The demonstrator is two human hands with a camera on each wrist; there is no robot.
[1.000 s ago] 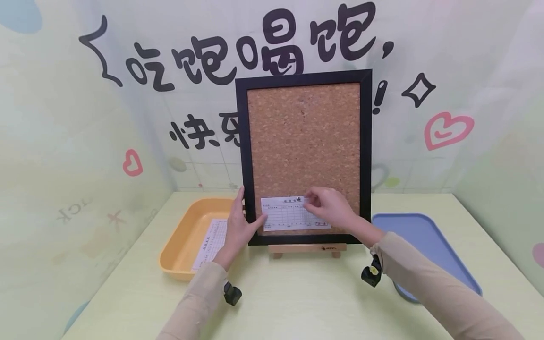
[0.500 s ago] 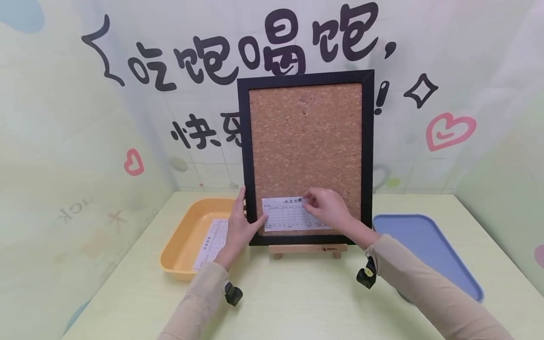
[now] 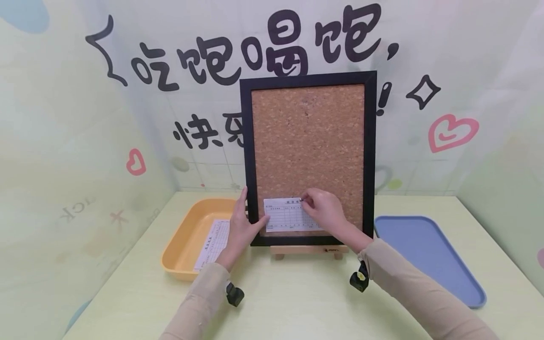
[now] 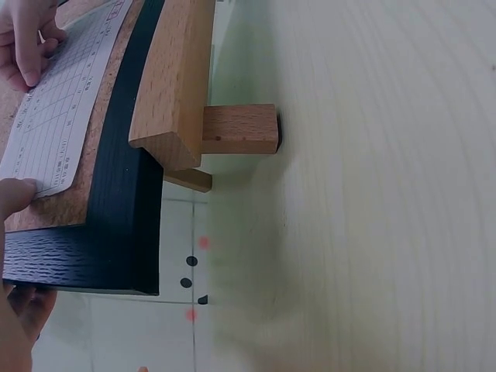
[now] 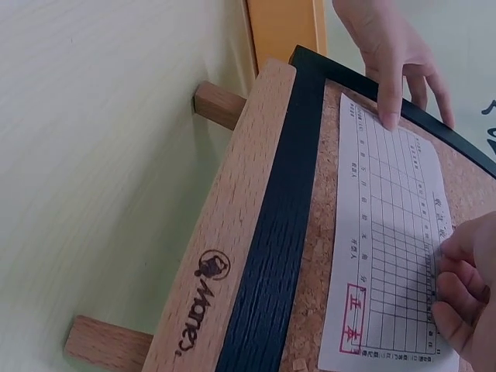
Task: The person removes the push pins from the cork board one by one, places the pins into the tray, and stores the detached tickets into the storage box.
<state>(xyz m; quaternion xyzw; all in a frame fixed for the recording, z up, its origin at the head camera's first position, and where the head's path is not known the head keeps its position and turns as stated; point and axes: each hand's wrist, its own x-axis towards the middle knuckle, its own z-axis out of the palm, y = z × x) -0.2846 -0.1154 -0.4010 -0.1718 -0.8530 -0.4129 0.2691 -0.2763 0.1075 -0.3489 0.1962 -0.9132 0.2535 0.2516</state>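
Note:
A framed corkboard (image 3: pixel 308 141) with a black border stands upright on a small wooden easel (image 3: pixel 308 249). Low on its cork lies a white printed receipt slip (image 3: pixel 280 218). My left hand (image 3: pixel 246 225) grips the board's lower left edge, thumb on the slip's left end and fingers behind the frame. At the slip's top edge, my right hand (image 3: pixel 326 210) pinches a small dark pin (image 3: pixel 301 199), mostly hidden by the fingertips. In the right wrist view, the right fingers (image 5: pixel 465 298) are curled against the slip, whose red stamp (image 5: pixel 354 320) shows.
To the left, a yellow tray (image 3: pixel 176 250) holds another printed slip (image 3: pixel 212 243), partly behind my left arm. A blue tray (image 3: pixel 425 245) lies to the right, partly under my right sleeve. A patterned wall stands close behind the board.
My right hand has shifted slightly left along the slip's top edge, its fingertips now over the small dark pin. My left hand keeps its grip on the board. The head view has shifted slightly.

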